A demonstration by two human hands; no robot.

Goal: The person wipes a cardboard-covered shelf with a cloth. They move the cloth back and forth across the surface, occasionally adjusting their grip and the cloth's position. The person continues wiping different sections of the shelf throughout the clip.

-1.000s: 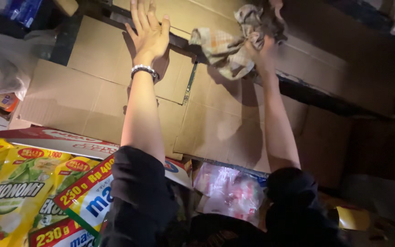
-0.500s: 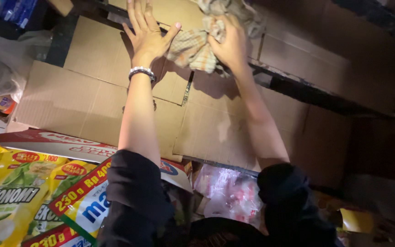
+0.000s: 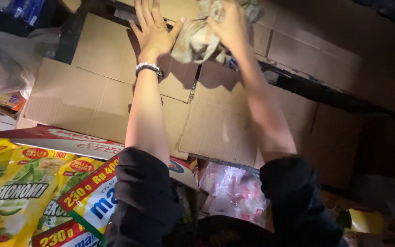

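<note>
Overhead, left hand (image 3: pixel 154 32) fingers spread flat on cardboard (image 3: pixel 101 50); right hand (image 3: pixel 229 23) seemingly bunched around a crumpled cloth (image 3: pixel 195 41).

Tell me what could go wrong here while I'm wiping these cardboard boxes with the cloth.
The right hand presses a crumpled cloth against the cardboard boxes overhead; hard rubbing might dent or tear the flaps. The left hand lies flat on the same box, so it could shift under the push. Both arms reach over the green and yellow pouches and the clear plastic packets, so loosened dust would probably land on them. The lighting is dim, so missed spots are likely.
</note>
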